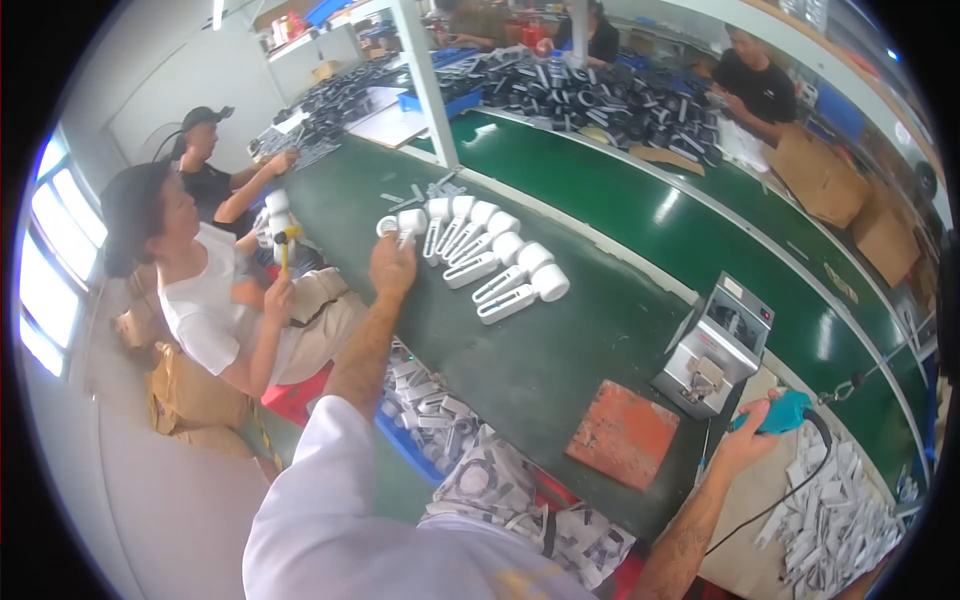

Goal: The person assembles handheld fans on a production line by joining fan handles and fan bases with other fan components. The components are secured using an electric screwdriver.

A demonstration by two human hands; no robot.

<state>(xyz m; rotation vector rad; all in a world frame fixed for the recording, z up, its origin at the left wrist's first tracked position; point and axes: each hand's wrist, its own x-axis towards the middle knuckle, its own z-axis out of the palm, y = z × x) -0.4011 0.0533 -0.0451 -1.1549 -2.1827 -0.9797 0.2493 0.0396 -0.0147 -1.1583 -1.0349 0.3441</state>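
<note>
My left hand [393, 268] reaches far over the dark green table [400, 180]. Its fingers are closed on a white round-headed plastic part [387, 227] at the left end of a curved row. Several like parts, among them a white plastic housing with a slotted handle [507, 303], lie fanned out to the right of that hand. At the right side, my right hand [742, 445] is wrapped around a teal electric screwdriver [772, 412] with a black cord. A metal hook and line hold the tool's rear end. The screwdriver's tip is hard to make out.
A metal box-shaped machine [715, 345] and a worn reddish square plate [622, 433] occupy the near right. White pieces [835, 510] are heaped beyond my right forearm. A blue bin [420, 455] sits below the table edge. A co-worker [215, 290] holds a yellow-and-black tool at left.
</note>
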